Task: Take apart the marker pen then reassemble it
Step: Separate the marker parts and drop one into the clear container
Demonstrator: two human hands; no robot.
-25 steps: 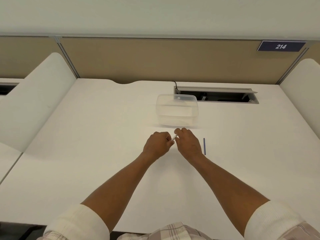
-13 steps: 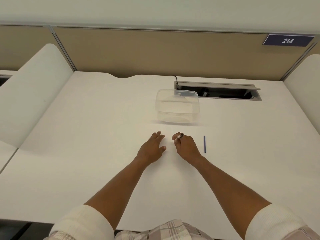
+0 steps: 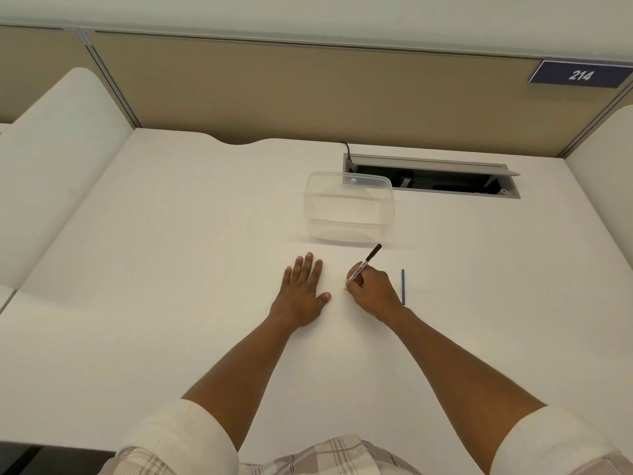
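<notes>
Head view: the right hand (image 3: 371, 289) is closed around the marker pen (image 3: 365, 265) in a writing-style pinch, the barrel angled up toward 1 o'clock with its dark end clear of the knuckles and pointing at the clear plastic container (image 3: 349, 207). The lower end of the pen is hidden under the fingers, so I cannot tell whether the tip touches the white desk (image 3: 171, 269). The left hand (image 3: 301, 289) lies flat, palm down, fingers spread and holding nothing, just at 9 o'clock of the right hand. A thin blue rod (image 3: 403, 286), probably the ink refill, lies on the desk close to 3 o'clock of the right hand, lined up roughly 12 to 6. Judgement: the pen appears partly stripped, refill out. To do this step well, bring the free left hand in to steady the barrel near its dark end, keep the right-hand pinch low and firm, and twist or pull along the barrel axis without bending. Loose parts should go down beside the rod, parallel to it, so that nothing rolls toward the cable tray opening (image 3: 435, 181) at 12 o'clock.
</notes>
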